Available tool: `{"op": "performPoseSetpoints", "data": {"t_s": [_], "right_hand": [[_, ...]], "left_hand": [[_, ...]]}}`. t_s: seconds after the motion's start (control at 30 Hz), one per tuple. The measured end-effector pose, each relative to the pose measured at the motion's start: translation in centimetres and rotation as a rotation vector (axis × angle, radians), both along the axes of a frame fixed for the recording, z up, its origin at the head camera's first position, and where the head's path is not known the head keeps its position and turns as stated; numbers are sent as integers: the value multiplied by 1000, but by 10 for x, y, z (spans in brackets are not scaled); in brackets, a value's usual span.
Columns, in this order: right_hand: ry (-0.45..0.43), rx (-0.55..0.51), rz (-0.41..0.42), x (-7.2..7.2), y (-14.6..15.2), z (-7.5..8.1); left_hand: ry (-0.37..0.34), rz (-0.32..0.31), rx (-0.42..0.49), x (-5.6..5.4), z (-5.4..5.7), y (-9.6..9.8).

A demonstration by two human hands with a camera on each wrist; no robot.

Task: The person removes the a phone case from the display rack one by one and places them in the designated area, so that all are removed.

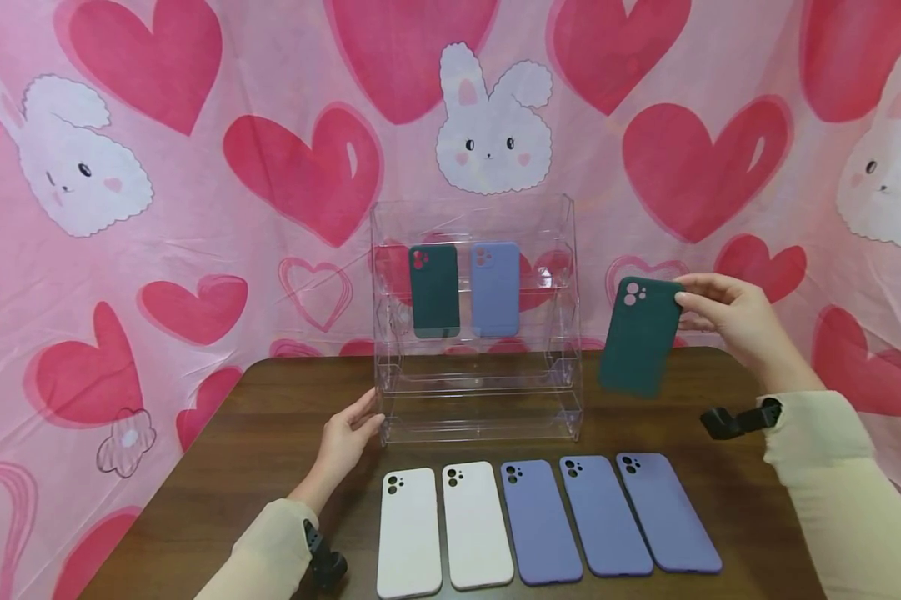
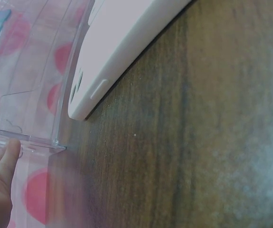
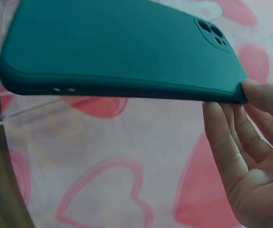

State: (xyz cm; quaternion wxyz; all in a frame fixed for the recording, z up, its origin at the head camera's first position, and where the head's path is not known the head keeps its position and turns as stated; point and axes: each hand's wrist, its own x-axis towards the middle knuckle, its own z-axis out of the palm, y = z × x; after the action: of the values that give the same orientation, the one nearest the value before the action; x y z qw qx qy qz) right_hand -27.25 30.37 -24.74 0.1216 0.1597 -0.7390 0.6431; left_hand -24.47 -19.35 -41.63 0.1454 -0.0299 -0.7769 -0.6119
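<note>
Off the right side of a clear tiered plastic display rack [image 1: 476, 431], my right hand [image 1: 738, 321] pinches a dark green phone case [image 1: 640, 337] by its upper corner. In the right wrist view, thumb and fingers meet at the corner of that case [image 3: 112, 52] beside the camera cutout. My left hand [image 1: 345, 442] rests against the rack's lower left side, its fingers fairly straight in the left wrist view. Upright in the rack are another dark green case [image 1: 435, 292] and a light blue case [image 1: 495, 290], side by side.
Before the rack, a row of cases lies on the brown wooden table [image 1: 270, 417]: two white cases [image 1: 410, 533] at left, then three purple-blue cases [image 1: 543, 525]. A pink cloth [image 1: 292, 67] with hearts and rabbits hangs behind the table.
</note>
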Motion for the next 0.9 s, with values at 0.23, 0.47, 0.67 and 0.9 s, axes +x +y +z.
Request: {"op": "performPoseSetpoints", "data": {"t_s": [0.23, 0.47, 0.67, 0.9], "right_hand": [[-27, 56, 61, 3, 22, -23], [-48, 183, 94, 3, 48, -50], [-100, 263, 110, 6, 69, -71], [-176, 378, 107, 12, 91, -91]], "left_hand": [[-1, -4, -1, 0, -1, 0], [-5, -5, 1, 0, -1, -1], [6, -2, 0, 0, -1, -2], [2, -8, 4, -1, -2, -1]]}}
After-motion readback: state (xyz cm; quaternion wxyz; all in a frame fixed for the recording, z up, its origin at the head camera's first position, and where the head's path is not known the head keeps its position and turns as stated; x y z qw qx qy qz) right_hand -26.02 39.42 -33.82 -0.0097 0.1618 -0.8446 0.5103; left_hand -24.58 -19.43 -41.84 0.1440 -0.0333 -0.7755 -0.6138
